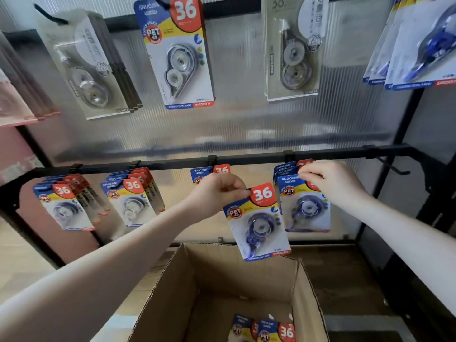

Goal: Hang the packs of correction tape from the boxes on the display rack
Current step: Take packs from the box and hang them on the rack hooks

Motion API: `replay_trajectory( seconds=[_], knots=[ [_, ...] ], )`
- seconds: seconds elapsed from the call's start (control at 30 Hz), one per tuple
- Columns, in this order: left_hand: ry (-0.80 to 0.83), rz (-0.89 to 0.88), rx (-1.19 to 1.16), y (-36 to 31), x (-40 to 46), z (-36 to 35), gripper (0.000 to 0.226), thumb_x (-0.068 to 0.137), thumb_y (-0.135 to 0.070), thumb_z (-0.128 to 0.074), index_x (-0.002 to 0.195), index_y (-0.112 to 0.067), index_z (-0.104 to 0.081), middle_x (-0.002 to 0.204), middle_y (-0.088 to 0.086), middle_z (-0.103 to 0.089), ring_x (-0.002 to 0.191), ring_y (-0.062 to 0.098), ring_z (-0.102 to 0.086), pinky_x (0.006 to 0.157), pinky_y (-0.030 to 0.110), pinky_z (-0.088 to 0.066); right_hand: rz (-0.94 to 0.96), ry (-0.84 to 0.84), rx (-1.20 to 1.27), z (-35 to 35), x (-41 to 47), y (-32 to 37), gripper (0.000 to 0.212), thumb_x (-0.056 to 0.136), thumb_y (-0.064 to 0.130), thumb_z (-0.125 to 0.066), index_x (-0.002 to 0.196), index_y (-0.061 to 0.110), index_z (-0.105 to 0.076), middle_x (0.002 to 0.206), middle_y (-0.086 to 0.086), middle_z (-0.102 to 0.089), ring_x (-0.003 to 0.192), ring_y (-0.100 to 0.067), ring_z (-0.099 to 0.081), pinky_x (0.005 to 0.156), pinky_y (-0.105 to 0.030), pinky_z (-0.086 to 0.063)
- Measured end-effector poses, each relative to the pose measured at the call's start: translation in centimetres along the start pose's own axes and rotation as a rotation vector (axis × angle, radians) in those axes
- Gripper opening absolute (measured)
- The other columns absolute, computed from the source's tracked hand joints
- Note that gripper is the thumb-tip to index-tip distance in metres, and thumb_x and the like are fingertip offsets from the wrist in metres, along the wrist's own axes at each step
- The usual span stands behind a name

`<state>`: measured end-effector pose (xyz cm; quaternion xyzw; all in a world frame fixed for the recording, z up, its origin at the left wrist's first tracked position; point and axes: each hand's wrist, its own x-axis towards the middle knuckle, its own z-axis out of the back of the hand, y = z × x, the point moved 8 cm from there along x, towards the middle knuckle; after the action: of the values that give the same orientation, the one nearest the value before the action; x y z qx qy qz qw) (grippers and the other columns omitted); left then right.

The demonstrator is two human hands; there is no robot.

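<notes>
One head-worn wide-angle view is looking forward and slightly down, sitting close to the display rack. The rail is running just above both hands' grips, the open cardboard box is lying below them, and both forearms are reaching in from the bottom corners.

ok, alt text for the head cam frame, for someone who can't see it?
A person's left hand holds a blue correction tape pack by its top, while the right hand pinches the front pack hanging on the display rack's lower rail. Below, an open cardboard box holds more packs.
</notes>
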<state>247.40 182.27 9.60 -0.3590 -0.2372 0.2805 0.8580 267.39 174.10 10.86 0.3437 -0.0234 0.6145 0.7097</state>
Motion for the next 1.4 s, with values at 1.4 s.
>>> replay_trajectory(
  seconds=[1.4],
  knots=[
    [-0.185, -0.088, 0.140, -5.2, 6.2, -7.0, 0.009, 0.088, -0.023, -0.062, 0.080, -0.024, -0.061, 0.071, -0.018, -0.057, 0.066, -0.003, -0.052, 0.055, 0.005, -0.039, -0.169, 0.098, -0.425, 1.6, -4.3, -9.5, 0.048, 0.089, 0.012, -0.054, 0.136, 0.021, -0.044, 0.132, -0.004, -0.045, 0.123, -0.024, -0.042, 0.101, -0.037, -0.035]
  ],
)
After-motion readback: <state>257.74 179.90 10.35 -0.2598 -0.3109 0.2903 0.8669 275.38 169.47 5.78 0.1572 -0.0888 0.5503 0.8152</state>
